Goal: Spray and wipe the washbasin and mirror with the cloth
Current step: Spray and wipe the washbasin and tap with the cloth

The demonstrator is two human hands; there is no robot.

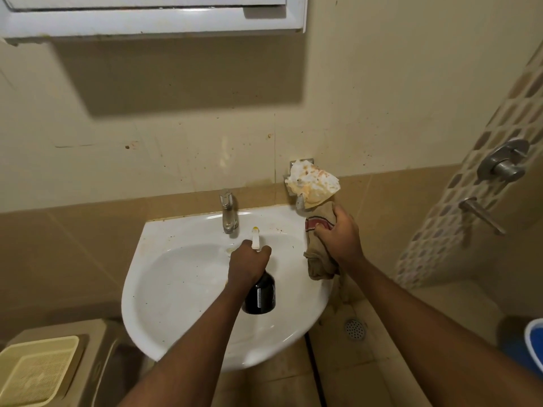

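A white washbasin (182,277) hangs on the tiled wall, speckled with dark dirt. My left hand (249,261) grips a black spray bottle (261,295) with a white nozzle pointing toward the chrome tap (228,211), held over the bowl. My right hand (338,233) holds a brown cloth (321,264) with a red stripe against the basin's right rim. The bottom frame of a white mirror cabinet (152,22) shows at the top; its glass is out of view.
A stained white rag (311,182) lies on a soap holder on the wall right of the tap. Shower valve and lever (504,164) stick out at the right. A beige basket (38,374) sits lower left, a floor drain (355,329) below, a blue bucket edge (536,342) far right.
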